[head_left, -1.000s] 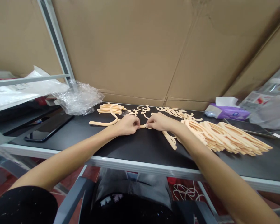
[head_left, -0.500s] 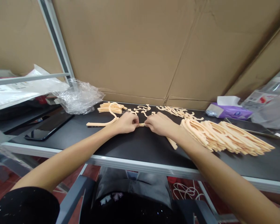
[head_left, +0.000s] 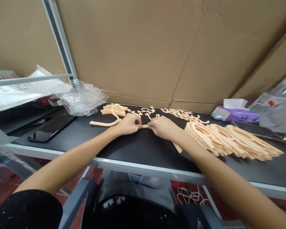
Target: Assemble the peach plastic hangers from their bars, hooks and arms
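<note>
Both my hands meet over the middle of the black tabletop, fingers closed. Between their fingertips is a short, narrow peach-coloured plastic piece (head_left: pixel 144 126), most of it hidden by the fingers. My left hand (head_left: pixel 129 124) pinches its left end, and my right hand (head_left: pixel 162 127) pinches the right. Beside my left wrist lies a long peach strip with a curved end (head_left: pixel 101 124). The end of another peach strip (head_left: pixel 177 147) sticks out below my right wrist. Small S-shaped peach hooks (head_left: pixel 149 110) are scattered just beyond my hands.
A stack of peach strips (head_left: pixel 114 110) lies back left, more hooks (head_left: pixel 181 114) back right. Large piles of looped peach parts (head_left: pixel 228 140) sit at right. A black phone (head_left: pixel 52 128), crumpled clear plastic (head_left: pixel 82 98) and a purple tissue pack (head_left: pixel 240 114) lie around the table (head_left: pixel 133 149).
The view has shifted very slightly. Both hands stay in the same place, still pinching the small piece; no other thing has visibly moved.
</note>
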`<state>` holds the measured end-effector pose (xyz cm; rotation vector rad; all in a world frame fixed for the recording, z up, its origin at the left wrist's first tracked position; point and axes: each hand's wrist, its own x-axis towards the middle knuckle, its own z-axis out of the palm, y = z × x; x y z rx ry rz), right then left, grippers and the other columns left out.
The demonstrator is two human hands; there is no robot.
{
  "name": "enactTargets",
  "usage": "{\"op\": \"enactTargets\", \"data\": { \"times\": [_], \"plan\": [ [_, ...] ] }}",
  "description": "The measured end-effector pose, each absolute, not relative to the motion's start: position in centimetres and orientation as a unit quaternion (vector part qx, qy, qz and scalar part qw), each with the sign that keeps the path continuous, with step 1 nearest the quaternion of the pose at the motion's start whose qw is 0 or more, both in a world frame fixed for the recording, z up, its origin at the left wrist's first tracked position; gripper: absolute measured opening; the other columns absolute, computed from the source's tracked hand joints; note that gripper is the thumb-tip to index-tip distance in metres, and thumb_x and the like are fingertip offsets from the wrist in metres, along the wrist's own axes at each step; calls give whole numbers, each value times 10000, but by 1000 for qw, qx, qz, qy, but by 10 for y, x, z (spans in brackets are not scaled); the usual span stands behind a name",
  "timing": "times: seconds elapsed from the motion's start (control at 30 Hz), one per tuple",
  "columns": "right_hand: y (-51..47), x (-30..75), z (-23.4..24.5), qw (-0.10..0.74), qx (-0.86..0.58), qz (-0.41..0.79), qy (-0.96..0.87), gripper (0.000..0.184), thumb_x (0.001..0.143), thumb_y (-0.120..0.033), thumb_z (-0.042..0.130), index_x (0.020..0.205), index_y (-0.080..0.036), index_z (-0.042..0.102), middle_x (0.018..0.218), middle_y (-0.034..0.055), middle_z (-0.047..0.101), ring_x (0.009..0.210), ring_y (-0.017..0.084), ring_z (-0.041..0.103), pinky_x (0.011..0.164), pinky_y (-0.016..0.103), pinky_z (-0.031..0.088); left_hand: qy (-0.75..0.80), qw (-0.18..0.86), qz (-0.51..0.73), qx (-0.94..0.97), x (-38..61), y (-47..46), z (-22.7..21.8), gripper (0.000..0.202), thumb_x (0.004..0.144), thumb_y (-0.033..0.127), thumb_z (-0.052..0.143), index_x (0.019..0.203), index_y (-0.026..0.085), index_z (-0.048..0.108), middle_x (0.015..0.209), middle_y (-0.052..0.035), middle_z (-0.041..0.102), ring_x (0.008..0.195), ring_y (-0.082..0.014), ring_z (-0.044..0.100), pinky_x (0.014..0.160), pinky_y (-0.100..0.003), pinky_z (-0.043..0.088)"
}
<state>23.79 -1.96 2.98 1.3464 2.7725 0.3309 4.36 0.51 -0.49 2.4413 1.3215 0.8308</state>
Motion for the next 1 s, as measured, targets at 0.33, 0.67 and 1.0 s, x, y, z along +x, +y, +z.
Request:
{"op": "enactTargets", "data": {
  "times": [0.33, 0.67, 1.0],
  "plan": [
    [-18, 237, 26, 20, 441, 115, 890, 345, 1008, -223, 416, 983, -158, 753, 1053, 139, 722, 934, 229, 665, 739, 295, 388, 467, 157, 291, 820, 41, 5, 1, 56, 740, 143, 699, 693, 140, 728, 599, 10, 651, 576, -112, 548, 580, -229, 395],
    [-12, 243, 25, -21, 403, 90, 911, 338, 1006, -218, 426, 917, -166, 748, 984, 103, 709, 882, 186, 627, 805, 289, 363, 457, 204, 279, 820, 35, 7, 7, 75, 713, 133, 670, 690, 137, 741, 608, 10, 666, 577, -110, 555, 582, -222, 403],
    [-9, 244, 14, -111, 426, 70, 895, 309, 994, -254, 481, 885, -163, 756, 990, 100, 617, 853, 181, 576, 746, 287, 394, 450, 183, 291, 824, 34, 13, 3, 108, 711, 216, 641, 705, 147, 724, 683, -19, 716, 663, -155, 635, 619, -240, 453]
  ]
}}
